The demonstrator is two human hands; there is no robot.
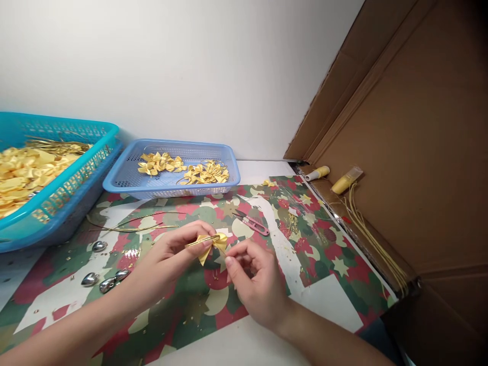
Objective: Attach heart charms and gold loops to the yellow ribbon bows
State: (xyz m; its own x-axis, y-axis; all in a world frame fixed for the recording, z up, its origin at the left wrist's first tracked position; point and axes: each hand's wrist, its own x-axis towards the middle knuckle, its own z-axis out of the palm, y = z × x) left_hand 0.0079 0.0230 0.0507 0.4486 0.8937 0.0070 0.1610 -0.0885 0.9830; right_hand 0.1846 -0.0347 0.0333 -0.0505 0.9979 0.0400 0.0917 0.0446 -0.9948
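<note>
My left hand (173, 254) pinches a yellow satin ribbon bow (220, 242) between thumb and fingers, above the patterned table cover. A folded gold cord (197, 242) lies across the bow and is held under the same thumb. Just to the right, my right hand (259, 284) is closed, with thumb and index fingertip together on a thin strand running from the bow. The strand looks like the end of the gold cord. Beyond my hands lie pink-handled thread snips (252, 223), touched by neither hand.
A blue basket (171, 192) holds two heaps of ribbon bows. At left, a turquoise basket (110, 131) holds many yellow pieces and cords. Silver hearts (90, 279) and loose gold cords (141, 227) lie on the cover. Two yellow thread spools (345, 182) stand by the cardboard wall (412, 142).
</note>
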